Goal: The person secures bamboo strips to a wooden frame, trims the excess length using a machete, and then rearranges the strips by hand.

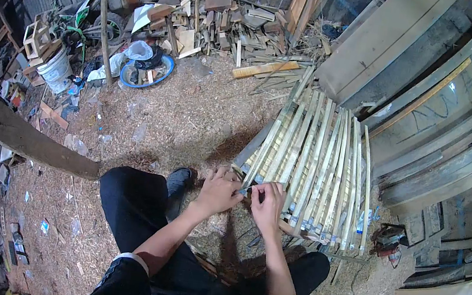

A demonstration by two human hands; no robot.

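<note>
A rack of long, pale wooden slats [311, 158] lies in front of me, its near ends by my hands. My left hand [218, 194] is at the near left corner, its fingers and thumb around the end of the leftmost slat [266, 146]. Just to the right, my right hand [267, 207] is closed in a pinch beside that same end. Whatever its fingertips hold is too small to make out. Bluish-grey patches show on several slat ends near my right hand.
Wood offcuts [229, 26] are heaped at the back wall. A blue-rimmed basin [165, 71] and a white bucket [55, 71] stand at left, near a post [107, 15]. Large boards [383, 41] lean at right. A thick beam [27, 130] juts in from the left. Shavings cover the floor.
</note>
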